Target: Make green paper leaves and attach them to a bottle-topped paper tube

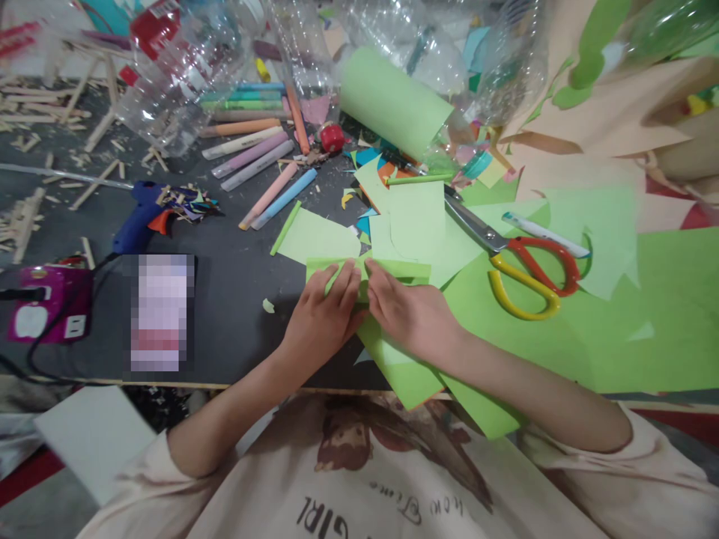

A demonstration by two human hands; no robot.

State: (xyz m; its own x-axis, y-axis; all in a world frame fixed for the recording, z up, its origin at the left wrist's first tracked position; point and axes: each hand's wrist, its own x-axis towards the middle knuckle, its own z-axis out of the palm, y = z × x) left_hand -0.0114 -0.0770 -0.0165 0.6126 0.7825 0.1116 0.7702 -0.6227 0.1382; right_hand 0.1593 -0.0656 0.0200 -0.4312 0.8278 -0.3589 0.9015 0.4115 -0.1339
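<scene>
The folded green paper point(413, 268) lies at the centre of the table point(241, 281). The left hand point(326, 303), palm down with fingers bent, reaches in from seven o'clock; the right hand point(413, 318), fingers close together, from four. Both touch it; whether either pinches it, I cannot tell. Scissors point(494, 243) lie at three o'clock, a blurred-out phone point(162, 311) at nine.

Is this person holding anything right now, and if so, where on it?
The left hand and right hand have their fingertips on a folded green paper, around the middle of its length. Whether they pinch or only press it can't be told.
</scene>
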